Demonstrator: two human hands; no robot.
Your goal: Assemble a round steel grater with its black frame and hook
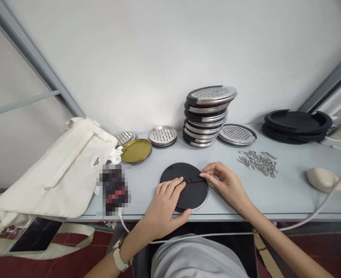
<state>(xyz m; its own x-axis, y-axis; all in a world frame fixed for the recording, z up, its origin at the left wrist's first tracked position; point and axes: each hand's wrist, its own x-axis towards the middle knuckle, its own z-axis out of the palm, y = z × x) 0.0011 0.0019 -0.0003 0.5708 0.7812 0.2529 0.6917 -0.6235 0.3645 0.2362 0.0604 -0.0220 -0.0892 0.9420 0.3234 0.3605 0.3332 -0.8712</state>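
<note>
The left hand [166, 206] lies flat over a round black disc [179, 189] near the front edge of the tabletop [286, 204], its grip wide, with the fingers resting on the disc's face and the thumb by its lower rim. The right hand [225, 185] comes in from the right, its grip narrow, fingertips [208, 168] pinching the end of a black strap [194, 179] that lies across the disc. At upper centre stands a leaning stack of round steel graters [206, 116], with loose metal hooks [257, 163] to its lower right, a brass-coloured lid [136, 151] to its left, stacked black rings [297, 123] at right, and a cream canvas bag [57, 170] at left
</note>
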